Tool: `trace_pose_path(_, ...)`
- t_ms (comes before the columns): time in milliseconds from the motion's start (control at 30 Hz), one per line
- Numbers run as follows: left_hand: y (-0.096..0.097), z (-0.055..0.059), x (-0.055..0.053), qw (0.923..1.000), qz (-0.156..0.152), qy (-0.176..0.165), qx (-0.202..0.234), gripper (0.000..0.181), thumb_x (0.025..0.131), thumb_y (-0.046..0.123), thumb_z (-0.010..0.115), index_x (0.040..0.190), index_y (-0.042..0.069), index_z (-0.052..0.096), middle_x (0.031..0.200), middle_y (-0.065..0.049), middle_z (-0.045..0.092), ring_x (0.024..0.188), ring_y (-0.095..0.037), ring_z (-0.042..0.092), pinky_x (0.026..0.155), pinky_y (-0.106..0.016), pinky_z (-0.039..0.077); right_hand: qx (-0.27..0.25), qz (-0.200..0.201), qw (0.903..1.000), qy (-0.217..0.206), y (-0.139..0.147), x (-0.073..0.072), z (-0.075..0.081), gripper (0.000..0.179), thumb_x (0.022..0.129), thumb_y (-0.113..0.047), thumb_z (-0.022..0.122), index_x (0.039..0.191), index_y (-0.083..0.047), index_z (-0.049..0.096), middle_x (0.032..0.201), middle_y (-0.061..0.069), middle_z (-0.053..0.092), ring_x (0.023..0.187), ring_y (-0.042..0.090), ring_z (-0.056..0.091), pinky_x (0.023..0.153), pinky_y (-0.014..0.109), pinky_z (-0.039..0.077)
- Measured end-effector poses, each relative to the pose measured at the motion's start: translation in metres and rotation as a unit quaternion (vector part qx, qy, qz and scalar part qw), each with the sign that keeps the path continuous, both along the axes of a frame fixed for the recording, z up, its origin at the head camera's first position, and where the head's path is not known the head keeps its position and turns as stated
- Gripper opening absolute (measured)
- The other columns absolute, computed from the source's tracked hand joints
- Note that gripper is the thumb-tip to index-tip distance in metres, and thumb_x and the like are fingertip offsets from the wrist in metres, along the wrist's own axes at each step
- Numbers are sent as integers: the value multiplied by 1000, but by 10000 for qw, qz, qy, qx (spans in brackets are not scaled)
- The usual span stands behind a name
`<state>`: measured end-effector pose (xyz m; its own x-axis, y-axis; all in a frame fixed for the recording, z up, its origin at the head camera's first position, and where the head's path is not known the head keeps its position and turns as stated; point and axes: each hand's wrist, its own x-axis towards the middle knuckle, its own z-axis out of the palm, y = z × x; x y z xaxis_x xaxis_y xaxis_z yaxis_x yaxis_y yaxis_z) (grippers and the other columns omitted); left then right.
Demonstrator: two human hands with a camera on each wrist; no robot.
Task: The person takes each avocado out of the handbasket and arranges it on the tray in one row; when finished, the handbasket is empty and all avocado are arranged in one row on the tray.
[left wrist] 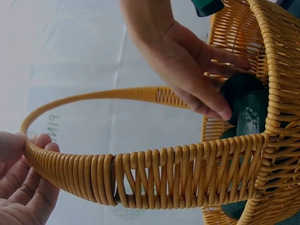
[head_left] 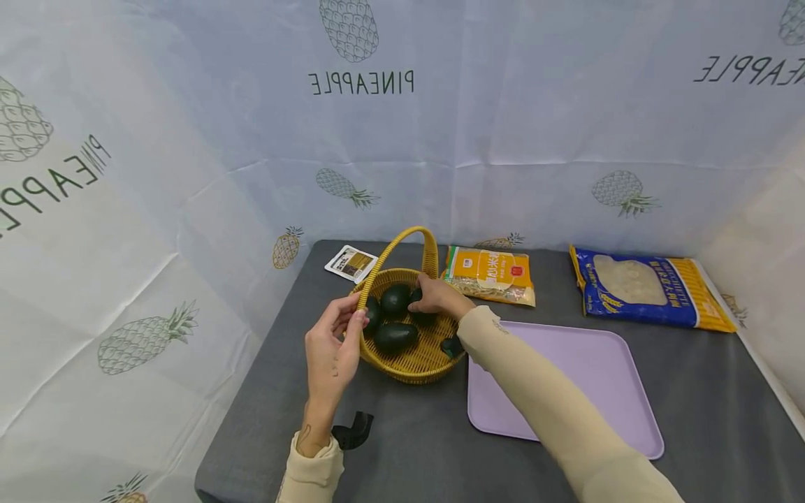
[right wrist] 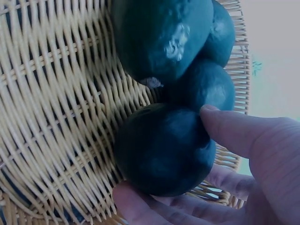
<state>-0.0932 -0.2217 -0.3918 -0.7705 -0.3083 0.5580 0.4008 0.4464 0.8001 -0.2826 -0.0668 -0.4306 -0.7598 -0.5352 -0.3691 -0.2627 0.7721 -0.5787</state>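
A yellow wicker basket (head_left: 411, 376) holds several dark green avocados (head_left: 395, 338). My left hand (head_left: 333, 349) pinches the basket's arched handle (left wrist: 168, 178) on its left side, thumb against fingers. Inside the basket, toward the back right, my right hand (head_left: 439, 296) grips one avocado (right wrist: 161, 150). The right wrist view has the thumb on one side of this avocado and the fingers curled beneath the other. It sits against the wicker, close to the other avocados (right wrist: 204, 89). In the left wrist view, the basket's side partly hides the fruit.
Right of the basket lies a lilac tray (head_left: 591, 363), partly under my right sleeve. Behind are an orange food packet (head_left: 493, 274) and a small white-and-brown packet (head_left: 352, 264). A blue-and-yellow bag (head_left: 650, 288) lies at the back right. A pineapple-print curtain (head_left: 402, 140) hangs behind the grey table (head_left: 264, 419).
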Motion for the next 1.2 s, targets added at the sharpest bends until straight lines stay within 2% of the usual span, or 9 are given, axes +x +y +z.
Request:
trace_pose_path(133, 1, 0, 0, 10000, 1, -4, 8, 24, 98, 3, 66, 122, 1, 69, 101, -16, 73, 83, -26, 72, 78, -19, 59, -12, -188, 9995, -235, -1, -1, 0, 66, 98, -30, 69, 151, -8, 35, 135, 24, 56, 104, 35, 67, 80, 45, 62)
trace_pose_path(233, 2, 0, 1, 10000, -7, -24, 15, 25, 98, 4, 66, 122, 1, 69, 101, -16, 73, 84, -25, 71, 78, -19, 59, -67, -266, 9992, -303, 0, -2, -2, 67, 97, -30, 71, 150, -10, 36, 133, 25, 56, 102, 35, 68, 77, 45, 63)
trace_pose_path(600, 3, 0, 2, 10000, 7, 9, -23, 24, 97, 3, 66, 121, 0, 69, 100, -17, 74, 83, -27, 72, 77, -18, 59, -189, -229, 9984, -478, 4, 1, -6, 67, 95, -29, 70, 149, -6, 36, 135, 25, 53, 111, 36, 64, 78, 46, 62)
trace_pose_path(867, 4, 1, 2, 10000, 40, -42, -26, 24, 98, 3, 65, 122, 1, 69, 101, -16, 73, 84, -27, 71, 78, -17, 58, -203, -364, 9973, -598, 6, 2, -1, 64, 96, -30, 67, 147, -8, 36, 137, 23, 52, 112, 34, 62, 74, 44, 62)
trace_pose_path(1033, 3, 1, 2, 10000, 64, -62, -10, 25, 98, 4, 65, 122, 1, 69, 101, -16, 73, 84, -26, 71, 79, -18, 58, -355, -349, 9973, -530, 9, 7, 7, 64, 97, -29, 65, 149, -7, 35, 139, 26, 49, 110, 35, 63, 76, 44, 63)
trace_pose_path(1200, 3, 1, 2, 9999, 68, -76, -11, 25, 98, 4, 65, 123, 1, 69, 102, -16, 73, 84, -25, 71, 79, -17, 58, -638, -303, 9960, -541, 15, 8, 10, 63, 97, -29, 66, 147, -8, 36, 128, 25, 54, 101, 33, 64, 81, 50, 62)
